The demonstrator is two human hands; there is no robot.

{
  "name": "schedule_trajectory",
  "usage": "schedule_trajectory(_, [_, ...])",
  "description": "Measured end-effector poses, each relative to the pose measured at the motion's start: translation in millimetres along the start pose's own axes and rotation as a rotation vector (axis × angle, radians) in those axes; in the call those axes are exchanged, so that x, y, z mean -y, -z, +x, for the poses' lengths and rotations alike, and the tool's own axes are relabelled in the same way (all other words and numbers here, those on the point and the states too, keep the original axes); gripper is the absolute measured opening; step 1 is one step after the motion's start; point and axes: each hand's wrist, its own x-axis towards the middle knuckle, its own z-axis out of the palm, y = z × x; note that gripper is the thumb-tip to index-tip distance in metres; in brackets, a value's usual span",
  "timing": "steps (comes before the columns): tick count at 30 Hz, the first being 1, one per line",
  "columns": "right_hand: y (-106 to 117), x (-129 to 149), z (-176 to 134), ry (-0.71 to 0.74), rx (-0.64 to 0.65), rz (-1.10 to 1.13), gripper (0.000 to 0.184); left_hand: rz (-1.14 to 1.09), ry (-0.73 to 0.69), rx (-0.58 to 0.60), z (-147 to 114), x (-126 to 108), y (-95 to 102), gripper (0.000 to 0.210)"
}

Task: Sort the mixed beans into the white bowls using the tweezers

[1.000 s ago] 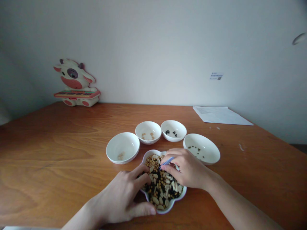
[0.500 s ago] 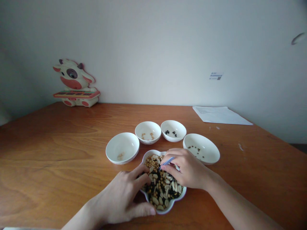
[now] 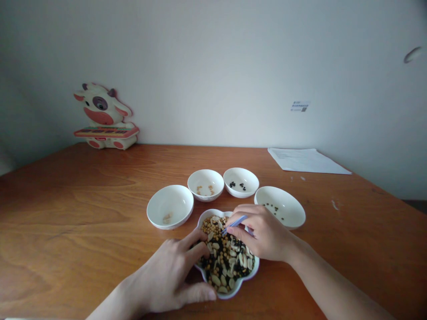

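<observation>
A white flower-shaped dish [image 3: 237,290] holds a mix of peanuts, yellow beans or seeds, and small dark ones. My left hand [image 3: 176,271] grips its left side, fingers bent over the rim and the thumb along the near edge. Pinched in my right hand [image 3: 263,233] is a pair of light purple tweezers [image 3: 236,223], tips down among the yellow pieces. Whether they grasp a piece, I cannot tell. Around the far side stand a white bowl with a few pale pieces [image 3: 171,200], one with yellow pieces [image 3: 206,178], one with black beans [image 3: 245,176] and one with small greenish beans [image 3: 290,206].
All this rests on a brown wooden table [image 3: 83,222]. A cow-shaped toy keyboard [image 3: 105,118] stands at the back left against the wall. White paper sheets [image 3: 307,159] lie at the back right, below a small label [image 3: 299,106] on the wall.
My right hand has shifted very slightly, and the tweezers have lifted and tilted a little to the right. My left hand and the bowls have stayed in place.
</observation>
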Motion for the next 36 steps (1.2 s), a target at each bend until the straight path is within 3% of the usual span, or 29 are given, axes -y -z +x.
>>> schedule_trajectory(7, [30.9,-6.6,-5.8,-0.035,-0.128,-0.082,0.019,0.031,0.019,0.012,-1.1,1.5,-0.4,0.049])
schedule_trajectory(11, [60.0,-19.0,-20.4,-0.132,-0.279,-0.375,0.022,0.051,0.011,0.003,-1.3,0.0,0.6,0.048])
schedule_trajectory(13, [70.0,-27.3,-26.8,-0.235,-0.292,-0.592,0.025,0.048,0.011,0.007,-1.4,0.0,0.6,0.047])
schedule_trajectory(16, [75.6,-37.1,-30.5,-0.432,-0.195,-0.776,0.032,0.039,0.003,0.006,-1.3,1.2,-0.1,0.045])
schedule_trajectory(20, [73.3,-39.4,-27.4,-0.653,-0.054,-0.801,0.034,0.055,-0.016,-0.006,-1.3,3.8,-1.5,0.044])
schedule_trajectory(22, [71.8,-39.1,-26.1,-0.689,-0.017,-0.788,0.033,0.061,-0.007,0.006,-1.7,4.9,-2.2,0.044])
schedule_trajectory(26, [69.9,-41.7,-26.8,-0.685,-0.100,-0.800,0.034,0.043,-0.023,0.003,-2.4,6.1,-3.2,0.044])
schedule_trajectory(29, [64.5,-41.0,-25.8,-0.623,-0.280,-0.783,0.032,0.046,-0.039,-0.007,-2.2,5.8,-3.3,0.043])
schedule_trajectory(31, [56.6,-35.6,-22.7,-0.493,-0.439,-0.702,0.028,0.051,-0.047,-0.012,-1.8,5.4,-3.4,0.042])
schedule_trajectory(33, [45.3,-26.4,-18.0,-0.294,-0.517,-0.530,0.023,0.058,-0.048,-0.014,-1.3,5.2,-3.8,0.041])
schedule_trajectory(36, [25.1,-11.6,-10.6,-0.056,-0.428,-0.257,0.023,0.062,-0.052,-0.018,-1.0,5.6,-4.5,0.042])
